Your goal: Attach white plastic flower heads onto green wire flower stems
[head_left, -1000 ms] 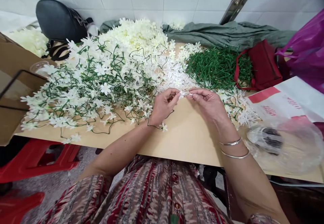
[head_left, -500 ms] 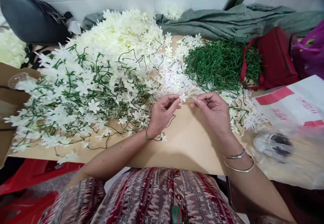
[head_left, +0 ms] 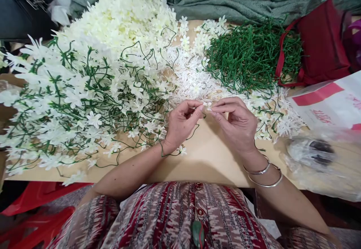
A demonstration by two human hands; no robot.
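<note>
Between my two hands, over the near middle of the table, is a small white artificial flower (head_left: 207, 105). My left hand (head_left: 182, 125) is closed in a pinch on it, with a green stem trailing below the fingers. Fingertips of my right hand (head_left: 237, 123) are pinched together at the flower's right side, on a small thin white piece that they mostly cover. Just beyond the hands lies a heap of thin white pieces (head_left: 187, 78). Left of my left hand spreads a large pile of white flowers on green stems (head_left: 96, 91).
Loose cream-white blossoms (head_left: 132, 16) are heaped at the back. Bare green stems (head_left: 245, 57) lie back right beside a red bag (head_left: 321, 42). A white-and-red plastic bag (head_left: 329, 98) and a clear bag (head_left: 310, 162) cover the table's right side.
My right hand has moved left, bringing its fingertips up against the flower in my left hand. The camera view has tilted down and come closer to the table.
</note>
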